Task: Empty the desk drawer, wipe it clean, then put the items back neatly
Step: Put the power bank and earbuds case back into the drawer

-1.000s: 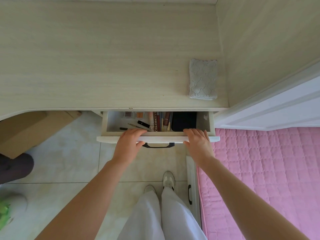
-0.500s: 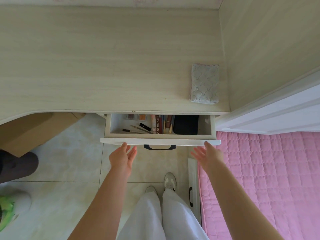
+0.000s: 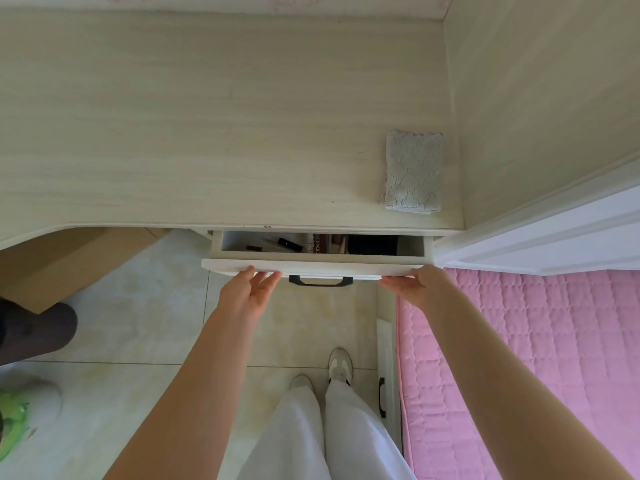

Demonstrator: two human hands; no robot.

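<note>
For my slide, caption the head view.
Both hands, left hand and right hand, reach under the half-open drawer front; folded cloth waits on desk.

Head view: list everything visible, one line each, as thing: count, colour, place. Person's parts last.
desk: 1, pale wood, top half
cloth: 1, grey, folded, right on desk
drawer: 1, white, partly open under desk edge
drawer handle: 1, black, front centre
small items: several, mixed colours, inside drawer; kinds unclear
black item: 1, right in drawer
cardboard box: 1, brown, under desk left
quilt: 1, pink, right
floor tiles: cream
left hand: fingers straight, under drawer front
right hand: at drawer front's right end
legs: 2, white trousers
</note>
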